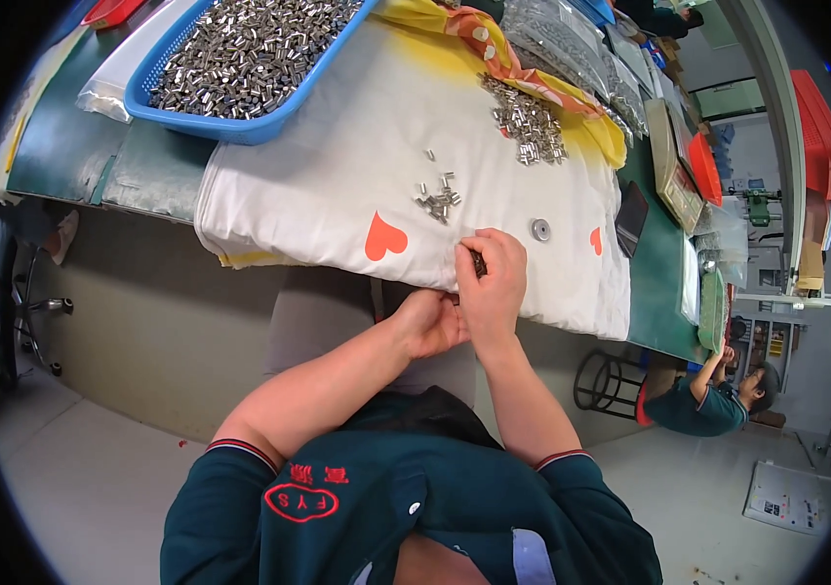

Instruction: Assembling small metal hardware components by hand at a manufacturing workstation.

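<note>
Both of my hands are close together at the near edge of a white cloth. My right hand is curled over the edge, closed around small dark metal pieces, mostly hidden by its fingers. Just below and left of it, my left hand is turned palm up with curled fingers; what it holds, if anything, is hidden. A small loose group of short silver metal cylinders lies on the cloth just beyond my hands. To the right sits a round grey metal disc.
A blue basket full of small metal cylinders stands at the far left. Another pile of cylinders lies far right, beside a yellow-orange cloth. A dark phone-like object rests on the green table. A co-worker sits at right near a stool.
</note>
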Demonstrator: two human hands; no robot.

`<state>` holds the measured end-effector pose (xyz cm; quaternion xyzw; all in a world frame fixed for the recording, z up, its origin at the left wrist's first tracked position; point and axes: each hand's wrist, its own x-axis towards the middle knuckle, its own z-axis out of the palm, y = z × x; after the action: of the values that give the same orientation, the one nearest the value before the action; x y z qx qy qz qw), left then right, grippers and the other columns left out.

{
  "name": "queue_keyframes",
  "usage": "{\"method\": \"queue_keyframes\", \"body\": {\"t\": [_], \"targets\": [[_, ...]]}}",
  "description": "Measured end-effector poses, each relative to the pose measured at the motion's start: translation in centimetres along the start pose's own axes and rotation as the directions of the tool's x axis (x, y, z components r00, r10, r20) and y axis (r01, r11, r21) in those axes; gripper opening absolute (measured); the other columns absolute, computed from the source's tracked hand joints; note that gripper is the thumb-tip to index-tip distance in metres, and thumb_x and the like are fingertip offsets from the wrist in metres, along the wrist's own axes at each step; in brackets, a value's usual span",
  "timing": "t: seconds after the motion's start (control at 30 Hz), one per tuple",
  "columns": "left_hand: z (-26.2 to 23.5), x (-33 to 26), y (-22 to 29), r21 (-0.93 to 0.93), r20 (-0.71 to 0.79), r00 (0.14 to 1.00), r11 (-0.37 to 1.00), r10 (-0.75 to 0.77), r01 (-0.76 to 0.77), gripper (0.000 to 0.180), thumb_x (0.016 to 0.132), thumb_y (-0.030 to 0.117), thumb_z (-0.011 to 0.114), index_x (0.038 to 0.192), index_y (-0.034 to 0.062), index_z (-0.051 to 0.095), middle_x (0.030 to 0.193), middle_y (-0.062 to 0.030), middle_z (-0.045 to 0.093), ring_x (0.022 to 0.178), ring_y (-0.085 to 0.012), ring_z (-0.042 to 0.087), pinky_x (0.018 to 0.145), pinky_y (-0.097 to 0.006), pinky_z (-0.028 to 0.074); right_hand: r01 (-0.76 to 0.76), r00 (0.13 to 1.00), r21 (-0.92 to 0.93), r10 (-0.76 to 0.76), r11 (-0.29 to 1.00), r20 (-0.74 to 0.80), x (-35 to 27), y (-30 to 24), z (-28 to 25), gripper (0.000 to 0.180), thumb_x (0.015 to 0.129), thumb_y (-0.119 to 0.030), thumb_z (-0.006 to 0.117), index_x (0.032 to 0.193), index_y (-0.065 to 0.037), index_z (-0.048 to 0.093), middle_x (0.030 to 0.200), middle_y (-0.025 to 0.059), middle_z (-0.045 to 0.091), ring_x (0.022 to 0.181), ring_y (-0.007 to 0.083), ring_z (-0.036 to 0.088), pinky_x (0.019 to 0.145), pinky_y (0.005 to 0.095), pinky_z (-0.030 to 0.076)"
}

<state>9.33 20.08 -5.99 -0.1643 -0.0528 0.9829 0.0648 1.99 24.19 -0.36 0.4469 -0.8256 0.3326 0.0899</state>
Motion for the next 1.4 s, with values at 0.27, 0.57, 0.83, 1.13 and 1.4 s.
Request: {"method": "queue_keyframes", "body": {"t": [0.27, 0.57, 0.83, 1.13, 1.4], "targets": [[-0.4, 0.2, -0.3, -0.082, 0.014, 0.999, 0.996, 0.040, -0.038, 0.035, 0.093, 0.024, 0.023, 0.111, 0.0025, 0.044, 0.109, -0.0115, 0.050, 0.100, -0.0213, 0.052, 0.083, -0.034, 0.046, 0.013, 0.999, 0.041, -0.015, 0.999, 0.034, -3.0, -0.9, -1.3, 0.012, 0.067, -0.004, 0.063, 0.079, -0.003, 0.059, 0.090, 0.0103, 0.054, 0.088, 0.0263, 0.050, 0.076, 0.0340, 0.041], [-0.2, 0.3, 0.3, 0.072, -0.001, 0.999, 0.997, 0.039, -0.039, 0.034, 0.092, 0.021, 0.024, 0.110, -0.0005, 0.044, 0.104, -0.0147, 0.051, 0.095, -0.0256, 0.053, 0.081, -0.037, 0.048, 0.218, 0.950, 0.136, -0.242, 0.966, 0.196, -6.1, -1.1, -2.9, 0.014, 0.065, 0.000, 0.062, 0.079, -0.002, 0.060, 0.086, 0.0096, 0.056, 0.080, 0.0258, 0.054, 0.072, 0.0335, 0.043], [0.2, -0.8, 0.7, 0.120, -0.194, 0.980, 0.993, 0.038, -0.015, 0.033, 0.092, 0.021, 0.032, 0.111, -0.0017, 0.045, 0.107, -0.0147, 0.052, 0.100, -0.0269, 0.054, 0.083, -0.041, 0.047, 0.253, 0.960, 0.162, -0.268, 0.954, 0.077, 3.1, -1.3, -2.2, 0.018, 0.072, -0.004, 0.057, 0.090, -0.002, 0.058, 0.091, 0.0138, 0.057, 0.086, 0.0298, 0.053, 0.076, 0.0359, 0.044], [-1.1, -3.1, 1.9, 0.106, -0.203, 0.978, 0.994, 0.049, -0.027, 0.030, 0.090, 0.020, 0.038, 0.108, -0.0021, 0.047, 0.106, -0.0141, 0.054, 0.100, -0.0255, 0.054, 0.085, -0.041, 0.046, 0.261, 0.926, 0.079, -0.273, 0.962, 0.260, 6.7, -1.2, 3.9, 0.026, 0.077, -0.015, 0.055, 0.098, 0.000, 0.056, 0.108, 0.0162, 0.052, 0.102, 0.0296, 0.047, 0.088, 0.0364, 0.037], [-0.3, -3.4, 2.8, 0.147, -0.154, 0.984, 0.987, 0.093, -0.070, 0.033, 0.092, 0.022, 0.028, 0.115, 0.0027, 0.043, 0.109, -0.0127, 0.051, 0.100, -0.0272, 0.054, 0.085, -0.043, 0.045, 0.165, 0.974, 0.081, -0.175, 0.983, 0.141, 3.6, -2.3, 3.0, 0.018, 0.071, -0.008, 0.059, 0.087, 0.001, 0.059, 0.093, 0.0119, 0.055, 0.090, 0.0275, 0.050, 0.079, 0.0359, 0.041]]}}
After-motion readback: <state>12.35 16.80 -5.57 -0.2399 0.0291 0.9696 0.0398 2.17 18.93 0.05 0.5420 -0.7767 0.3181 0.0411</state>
